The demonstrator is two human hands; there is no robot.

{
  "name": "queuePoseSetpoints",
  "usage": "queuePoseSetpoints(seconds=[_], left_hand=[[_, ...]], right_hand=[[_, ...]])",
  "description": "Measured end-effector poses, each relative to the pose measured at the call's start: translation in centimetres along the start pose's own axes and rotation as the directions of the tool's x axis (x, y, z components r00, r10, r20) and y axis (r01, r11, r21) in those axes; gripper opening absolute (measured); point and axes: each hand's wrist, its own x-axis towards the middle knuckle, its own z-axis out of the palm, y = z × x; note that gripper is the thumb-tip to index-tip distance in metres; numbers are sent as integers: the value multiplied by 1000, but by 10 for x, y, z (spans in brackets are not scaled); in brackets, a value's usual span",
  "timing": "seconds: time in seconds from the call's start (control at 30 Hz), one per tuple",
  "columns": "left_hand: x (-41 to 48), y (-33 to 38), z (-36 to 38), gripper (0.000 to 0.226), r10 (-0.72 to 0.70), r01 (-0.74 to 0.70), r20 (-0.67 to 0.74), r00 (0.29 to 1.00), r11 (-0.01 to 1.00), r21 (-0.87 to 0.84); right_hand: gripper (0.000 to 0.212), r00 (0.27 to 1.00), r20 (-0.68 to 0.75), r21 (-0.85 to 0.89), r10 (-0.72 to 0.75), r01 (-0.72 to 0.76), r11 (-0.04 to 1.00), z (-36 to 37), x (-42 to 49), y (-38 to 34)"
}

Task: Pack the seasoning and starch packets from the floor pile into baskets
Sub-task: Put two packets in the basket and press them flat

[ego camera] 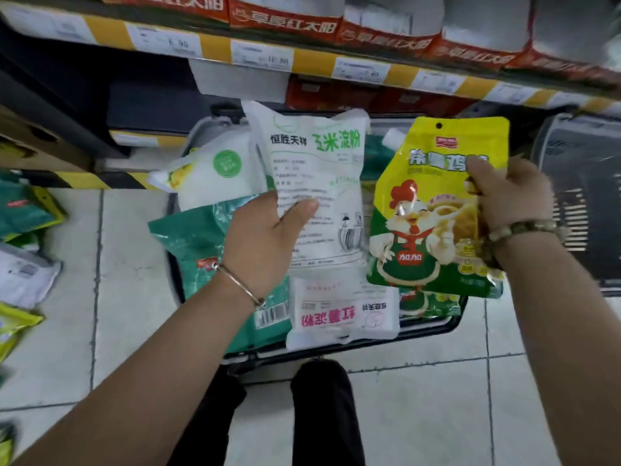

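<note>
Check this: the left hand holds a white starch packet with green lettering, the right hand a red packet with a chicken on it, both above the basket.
Wrong colour: the head view shows the right hand holding a yellow packet with a chicken on it, not red. The left hand does hold the white starch packet, both above the basket.

- L hand: back to cam, thumb pressed on front of white packet, fingers hidden behind it.
- R hand: thumb + fingers pinch right edge of yellow packet.
- Both forearms bare, stretched fwd.
- L wrist: thin bangle; R wrist: bead bracelet.
- Legs in dark trousers, low btw arms.
</note>
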Motion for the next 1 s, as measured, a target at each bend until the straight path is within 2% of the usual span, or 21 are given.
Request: queuePoseSetpoints(seconds=[0.1, 0.17, 0.23, 0.3, 0.37, 0.4, 0.47, 0.57, 0.7, 1.0], left_hand=[[13, -3, 19, 37, -65, 65, -22, 998, 998, -6], [17, -4, 28, 37, -110, 115, -52, 993, 990, 86], [20, -2, 35, 48, -104, 140, -136, 985, 946, 291], [18, 5, 41, 66, -83, 188, -234, 969, 860, 474], [15, 9, 50, 96, -51, 186, -248, 968, 806, 562], [13, 8, 55, 104, -11, 144, -213, 977, 771, 621], [15, 3, 64, 99, 3, 57, -79, 997, 661, 749], [28, -1, 70, 91, -138, 57, 30, 990, 585, 809], [33, -3, 87, 82, -183, 32, 92, 979, 578, 816], [36, -8, 107, 66, -176, 52, 59, 983, 567, 822]], right_hand=[[22, 997, 72, -40, -4, 7, 999, 21, 34, 14], [24, 995, 96, -76, 12, -4, 997, 32, 49, 25], [36, 994, 112, -230, 3, 23, 973, 42, 60, 32], [46, 983, 184, -374, -23, 92, 923, 53, 64, 37], [46, 953, 294, -399, -73, 191, 897, 61, 59, 39], [45, 933, 340, -361, -115, 243, 900, 63, 54, 39], [52, 899, 402, -237, -172, 284, 929, 63, 38, 40], [73, 854, 468, -164, -226, 336, 928, 63, 19, 48], [74, 802, 509, -234, -313, 478, 846, 73, 9, 60], [63, 815, 543, -399, -202, 462, 792, 83, 22, 63]])
